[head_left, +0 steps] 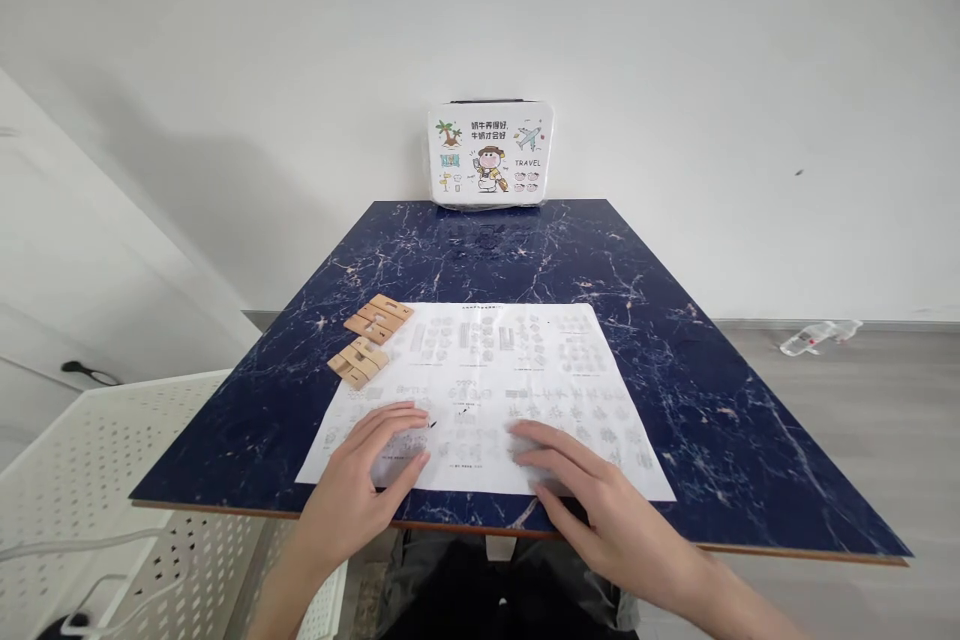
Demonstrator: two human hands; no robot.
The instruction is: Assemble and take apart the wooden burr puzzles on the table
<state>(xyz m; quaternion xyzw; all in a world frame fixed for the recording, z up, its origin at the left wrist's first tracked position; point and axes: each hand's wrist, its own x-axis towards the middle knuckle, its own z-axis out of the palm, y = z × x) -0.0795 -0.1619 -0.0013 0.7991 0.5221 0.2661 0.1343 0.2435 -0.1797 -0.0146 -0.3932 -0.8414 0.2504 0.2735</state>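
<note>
Head view, from the left: a white perforated basket stands below the left edge of the dark marbled surface. Two small clusters of wooden blocks lie at the sheet's left border, toward the middle of the left edge, one cluster just beyond the other.

The left hand lies flat and open, palm down, grasping nothing, its fingers spread on the sheet's near left corner. The blocks sit ahead of it and slightly left, apart from its fingertips, so this hand is nearer them.

Printed with rows of small grey diagrams, the white sheet lies flat near the surface's near edge, its long side seemingly along that edge.

The right hand is likewise open and empty, fingers resting on the sheet's near middle.

A white cartoon box stands at the far edge. A bottle lies on the floor at right.
</note>
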